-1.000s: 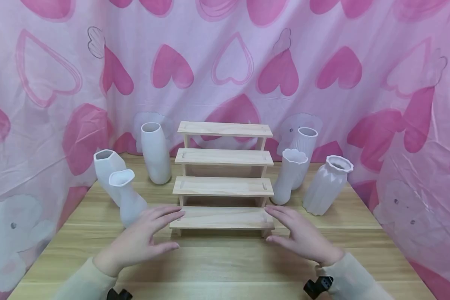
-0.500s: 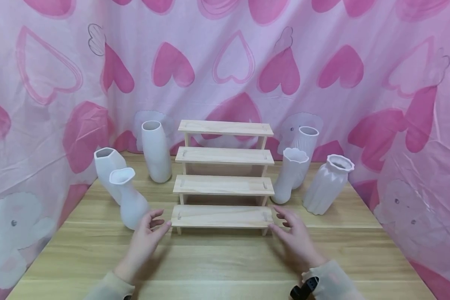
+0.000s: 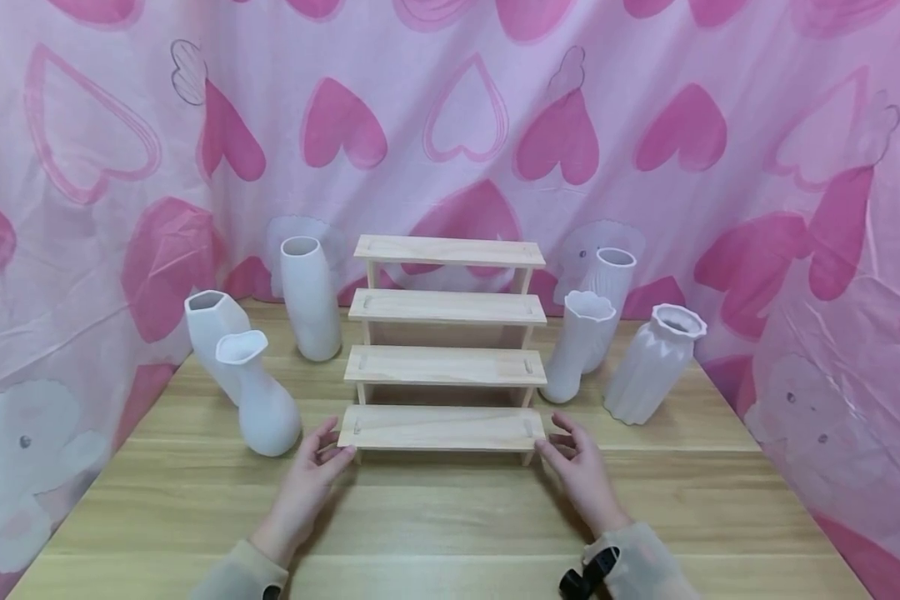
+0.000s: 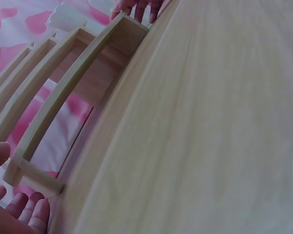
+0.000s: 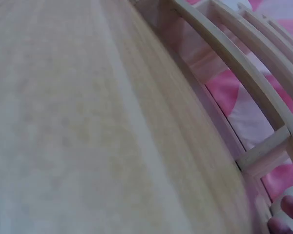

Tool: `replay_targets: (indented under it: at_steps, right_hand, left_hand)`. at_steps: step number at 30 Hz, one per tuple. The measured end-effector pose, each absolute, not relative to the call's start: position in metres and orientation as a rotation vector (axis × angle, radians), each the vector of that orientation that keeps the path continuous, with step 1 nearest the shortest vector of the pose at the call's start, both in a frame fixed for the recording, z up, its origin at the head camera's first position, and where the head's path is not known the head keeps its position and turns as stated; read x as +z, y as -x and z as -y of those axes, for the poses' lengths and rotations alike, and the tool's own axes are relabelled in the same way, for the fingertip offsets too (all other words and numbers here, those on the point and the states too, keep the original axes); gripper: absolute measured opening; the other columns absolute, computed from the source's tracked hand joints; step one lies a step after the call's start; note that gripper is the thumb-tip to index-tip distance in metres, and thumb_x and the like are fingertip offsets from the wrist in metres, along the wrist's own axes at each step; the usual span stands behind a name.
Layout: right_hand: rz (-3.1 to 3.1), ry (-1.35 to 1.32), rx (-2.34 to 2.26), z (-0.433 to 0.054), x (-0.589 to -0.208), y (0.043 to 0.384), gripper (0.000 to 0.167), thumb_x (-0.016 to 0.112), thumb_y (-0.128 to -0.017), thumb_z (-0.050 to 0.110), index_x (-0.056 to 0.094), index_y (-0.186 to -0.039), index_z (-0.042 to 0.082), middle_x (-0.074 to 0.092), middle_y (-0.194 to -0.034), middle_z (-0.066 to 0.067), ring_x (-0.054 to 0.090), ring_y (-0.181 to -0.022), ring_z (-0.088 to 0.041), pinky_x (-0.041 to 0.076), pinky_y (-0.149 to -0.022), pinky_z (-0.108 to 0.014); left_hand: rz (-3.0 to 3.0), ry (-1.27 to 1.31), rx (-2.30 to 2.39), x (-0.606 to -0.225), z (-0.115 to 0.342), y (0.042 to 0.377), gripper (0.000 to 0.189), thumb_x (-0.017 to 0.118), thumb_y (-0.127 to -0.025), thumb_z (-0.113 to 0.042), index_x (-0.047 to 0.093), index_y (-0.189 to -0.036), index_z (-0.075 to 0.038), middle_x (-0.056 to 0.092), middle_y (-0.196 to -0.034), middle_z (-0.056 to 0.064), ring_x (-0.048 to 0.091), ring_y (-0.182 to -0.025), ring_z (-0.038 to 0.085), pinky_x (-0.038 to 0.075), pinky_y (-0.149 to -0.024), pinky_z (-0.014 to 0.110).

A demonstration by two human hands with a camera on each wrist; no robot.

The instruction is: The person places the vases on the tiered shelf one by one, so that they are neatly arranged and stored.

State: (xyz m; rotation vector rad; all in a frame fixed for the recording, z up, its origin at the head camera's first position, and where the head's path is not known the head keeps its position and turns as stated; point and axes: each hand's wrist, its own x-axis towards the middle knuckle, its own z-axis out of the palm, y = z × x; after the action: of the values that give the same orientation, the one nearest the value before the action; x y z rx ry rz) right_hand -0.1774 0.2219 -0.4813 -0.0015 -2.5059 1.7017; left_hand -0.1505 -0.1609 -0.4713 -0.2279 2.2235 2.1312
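A pale wooden four-tier stand (image 3: 442, 427) stands mid-table, its steps rising toward the back. My left hand (image 3: 303, 481) is at the left end of its lowest step, thumb by the front corner and fingers loosely bent alongside. At the opposite end is my right hand (image 3: 581, 477), its thumb close to the front corner. In the left wrist view, the fingers (image 4: 28, 209) are apart from the stand's leg. Only a few fingertips (image 5: 283, 214) show in the right wrist view. Whether either thumb touches the wood is hard to tell.
Left of the stand are a waisted white vase (image 3: 268, 417), a faceted vase (image 3: 213, 329) and a tall smooth vase (image 3: 311, 304). On the right stand a scalloped vase (image 3: 573, 350), a ribbed vase (image 3: 611, 283) and a pleated vase (image 3: 648, 375). A pink heart-print curtain (image 3: 450, 108) hangs behind.
Both hands have come down from above the lowest step to its two ends, with fingers more bent. The stand and vases look unmoved apart from a slight camera shift.
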Motion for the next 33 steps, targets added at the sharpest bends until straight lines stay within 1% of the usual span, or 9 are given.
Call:
replay_targets:
  at_steps: [4, 7, 9, 11, 16, 18, 21, 26, 33]
  right_hand:
    - [2.484, 0.077, 1.748, -0.224, -0.480, 0.182, 0.067, 0.068, -0.091, 0.031, 0.038, -0.144, 0.004, 0.041, -0.144, -0.012, 0.047, -0.121, -0.029, 0.043, -0.088, -0.020]
    - [2.481, 0.113, 1.733, -0.225, -0.478, 0.186, 0.066, 0.067, -0.091, 0.035, 0.039, -0.143, 0.005, 0.042, -0.143, -0.010, 0.047, -0.120, -0.027, 0.044, -0.089, -0.025]
    - [2.470, 0.138, 1.735, -0.226, -0.477, 0.190, 0.065, 0.066, -0.092, 0.034, 0.039, -0.143, 0.006, 0.042, -0.143, -0.008, 0.047, -0.119, -0.025, 0.045, -0.089, -0.029]
    - [2.447, 0.158, 1.732, -0.226, -0.475, 0.193, 0.063, 0.066, -0.092, 0.032, 0.040, -0.143, 0.006, 0.043, -0.142, -0.009, 0.048, -0.119, -0.025, 0.045, -0.089, -0.030]
    - [2.343, 0.211, 1.715, -0.228, -0.473, 0.204, 0.061, 0.066, -0.092, 0.034, 0.043, -0.140, 0.004, 0.049, -0.134, -0.015, 0.051, -0.114, -0.026, 0.046, -0.078, -0.017]
    - [2.304, 0.241, 1.699, -0.229, -0.471, 0.208, 0.061, 0.067, -0.091, 0.036, 0.045, -0.138, 0.004, 0.052, -0.129, -0.015, 0.053, -0.110, -0.025, 0.045, -0.077, -0.016]
    - [2.245, 0.280, 1.690, -0.231, -0.467, 0.214, 0.061, 0.067, -0.090, 0.037, 0.046, -0.138, 0.005, 0.054, -0.126, -0.015, 0.052, -0.110, -0.024, 0.045, -0.085, -0.024]
    - [2.172, 0.280, 1.664, -0.233, -0.455, 0.225, 0.064, 0.067, -0.091, 0.035, 0.043, -0.139, 0.002, 0.048, -0.133, -0.017, 0.045, -0.119, -0.028, 0.039, -0.099, -0.042]
    - [2.130, 0.259, 1.653, -0.235, -0.443, 0.235, 0.066, 0.070, -0.089, 0.029, 0.040, -0.140, -0.001, 0.044, -0.137, -0.018, 0.043, -0.123, -0.033, 0.037, -0.103, -0.045]
  left_hand:
    - [-2.232, 0.245, 2.127, -0.475, 0.159, 0.152, 0.065, 0.061, -0.094, -0.014, 0.028, -0.149, -0.007, 0.037, -0.141, 0.017, 0.040, -0.123, 0.028, 0.043, -0.087, 0.015]
    - [-2.261, 0.266, 2.124, -0.476, 0.159, 0.153, 0.061, 0.061, -0.094, -0.013, 0.032, -0.148, -0.006, 0.040, -0.140, 0.016, 0.042, -0.118, 0.025, 0.043, -0.085, 0.015]
    - [-2.270, 0.273, 2.127, -0.477, 0.159, 0.154, 0.060, 0.061, -0.095, -0.012, 0.034, -0.147, -0.006, 0.042, -0.139, 0.016, 0.043, -0.115, 0.023, 0.044, -0.085, 0.016]
    - [-2.270, 0.281, 2.125, -0.477, 0.160, 0.155, 0.059, 0.060, -0.095, -0.012, 0.035, -0.147, -0.007, 0.042, -0.139, 0.015, 0.043, -0.114, 0.022, 0.044, -0.084, 0.016]
    - [-2.275, 0.284, 2.124, -0.476, 0.160, 0.157, 0.057, 0.059, -0.096, -0.013, 0.036, -0.147, -0.008, 0.042, -0.138, 0.015, 0.043, -0.112, 0.020, 0.044, -0.084, 0.017]
    - [-2.278, 0.280, 2.125, -0.477, 0.159, 0.158, 0.056, 0.059, -0.096, -0.013, 0.036, -0.147, -0.007, 0.043, -0.137, 0.015, 0.044, -0.111, 0.020, 0.045, -0.085, 0.017]
    - [-2.283, 0.276, 2.122, -0.477, 0.159, 0.158, 0.056, 0.059, -0.096, -0.013, 0.037, -0.146, -0.007, 0.043, -0.136, 0.015, 0.044, -0.110, 0.019, 0.045, -0.085, 0.017]
    - [-2.278, 0.280, 2.129, -0.479, 0.159, 0.160, 0.055, 0.061, -0.095, -0.012, 0.039, -0.145, -0.007, 0.045, -0.133, 0.014, 0.046, -0.108, 0.017, 0.045, -0.084, 0.018]
    - [-2.220, 0.244, 2.160, -0.479, 0.162, 0.162, 0.055, 0.060, -0.094, -0.008, 0.037, -0.144, -0.004, 0.043, -0.133, 0.016, 0.052, -0.103, 0.013, 0.048, -0.084, 0.022]
